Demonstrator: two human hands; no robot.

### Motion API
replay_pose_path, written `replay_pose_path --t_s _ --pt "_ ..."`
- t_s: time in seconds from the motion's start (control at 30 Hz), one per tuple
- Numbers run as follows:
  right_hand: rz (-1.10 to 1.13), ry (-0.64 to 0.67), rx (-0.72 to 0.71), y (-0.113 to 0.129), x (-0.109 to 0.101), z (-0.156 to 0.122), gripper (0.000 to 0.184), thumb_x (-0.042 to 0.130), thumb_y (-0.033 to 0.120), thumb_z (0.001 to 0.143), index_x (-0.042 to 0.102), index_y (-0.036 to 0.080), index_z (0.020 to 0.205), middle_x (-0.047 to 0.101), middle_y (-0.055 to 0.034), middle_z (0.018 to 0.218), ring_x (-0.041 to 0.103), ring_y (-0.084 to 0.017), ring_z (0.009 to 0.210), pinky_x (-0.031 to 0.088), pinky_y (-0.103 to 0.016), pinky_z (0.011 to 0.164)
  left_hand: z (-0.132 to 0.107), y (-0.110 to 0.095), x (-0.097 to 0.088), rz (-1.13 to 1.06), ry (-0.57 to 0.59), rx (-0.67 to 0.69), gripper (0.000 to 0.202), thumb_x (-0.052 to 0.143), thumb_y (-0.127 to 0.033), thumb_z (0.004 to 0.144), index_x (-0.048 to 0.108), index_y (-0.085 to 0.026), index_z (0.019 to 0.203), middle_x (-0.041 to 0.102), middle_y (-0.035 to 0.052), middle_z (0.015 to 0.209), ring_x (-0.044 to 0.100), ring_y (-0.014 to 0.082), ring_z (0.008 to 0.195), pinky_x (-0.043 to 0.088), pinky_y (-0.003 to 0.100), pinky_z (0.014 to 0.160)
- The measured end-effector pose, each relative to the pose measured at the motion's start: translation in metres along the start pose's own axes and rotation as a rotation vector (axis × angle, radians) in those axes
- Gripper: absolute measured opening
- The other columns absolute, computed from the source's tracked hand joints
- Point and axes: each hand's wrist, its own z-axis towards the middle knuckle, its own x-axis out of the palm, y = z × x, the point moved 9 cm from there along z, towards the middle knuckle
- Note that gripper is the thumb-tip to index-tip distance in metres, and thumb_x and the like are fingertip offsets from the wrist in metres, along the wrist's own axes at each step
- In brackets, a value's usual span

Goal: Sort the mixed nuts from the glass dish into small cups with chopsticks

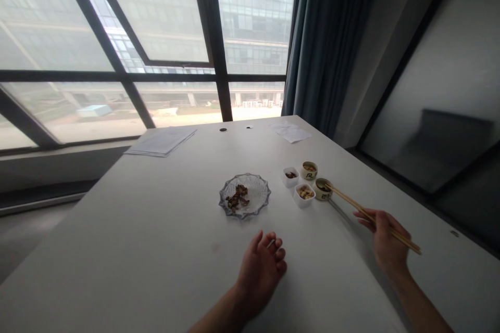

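Observation:
My right hand (388, 239) is closed around a pair of wooden chopsticks (351, 203). Their tips reach into a cream cup (323, 195) with dark lettering; its contents look dark and are partly hidden. My left hand (262, 270) rests on the table with the palm turned up, fingers loosely bent and nothing in them. Just beyond it stands a scalloped glass plate (260, 197) bearing a small heap of brown dried pieces (237, 197). Beside the cup are a second lettered cup (309, 170), a white dish of dark red bits (291, 177) and a white dish of pale tan pieces (304, 195).
The white table (156, 250) extends to the windows. A stack of paper (162, 141) lies at the back left, and thin sheets (291, 131) at the back right. Two cable holes, one a dark round opening (223, 130), are near the far edge. A blue curtain (322, 47) hangs behind.

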Motion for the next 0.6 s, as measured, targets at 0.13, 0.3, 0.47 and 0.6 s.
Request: replay_pose_path --t_s 0.13,0.3,0.47,0.6 --pt "0.016 0.051 -0.084 0.025 0.021 -0.01 0.031 0.064 0.042 0.089 0.07 0.011 0.087 0.073 -0.0114 0.084 0.074 -0.023 0.072 0.062 -0.035 0.068 0.001 0.001 -0.001 -0.003 0.012 0.004 0.021 0.062 -0.038 0.089 0.055 -0.018 0.087 0.057 -0.0001 0.077 0.05 0.0118 0.061 0.029 0.024 0.055" --pt "0.049 0.353 -0.159 0.064 0.111 -0.033 0.027 0.063 0.04 0.091 0.073 0.016 0.085 0.072 -0.0102 0.095 0.074 -0.024 0.076 0.063 -0.038 0.069 0.003 0.002 -0.003 -0.001 0.016 0.008 0.023 0.059 -0.041 0.09 0.054 -0.019 0.087 0.057 0.0 0.077 0.05 0.0122 0.06 0.027 0.024 0.056" --pt "0.043 0.676 -0.144 0.063 0.22 -0.062 0.029 0.058 0.042 0.094 0.072 0.019 0.083 0.073 -0.0079 0.087 0.072 -0.022 0.076 0.061 -0.034 0.067 0.004 0.004 -0.003 -0.004 0.014 0.006 0.025 0.055 -0.044 0.091 0.053 -0.019 0.086 0.056 0.0 0.075 0.049 0.0126 0.058 0.025 0.025 0.057" --pt "-0.002 0.83 -0.127 0.047 0.276 -0.083 0.031 0.055 0.042 0.096 0.068 0.017 0.082 0.072 -0.0066 0.078 0.07 -0.019 0.071 0.058 -0.031 0.068 0.005 0.006 -0.003 -0.008 0.011 -0.003 0.027 0.054 -0.046 0.09 0.051 -0.019 0.085 0.055 0.0 0.073 0.047 0.0125 0.057 0.024 0.025 0.057"
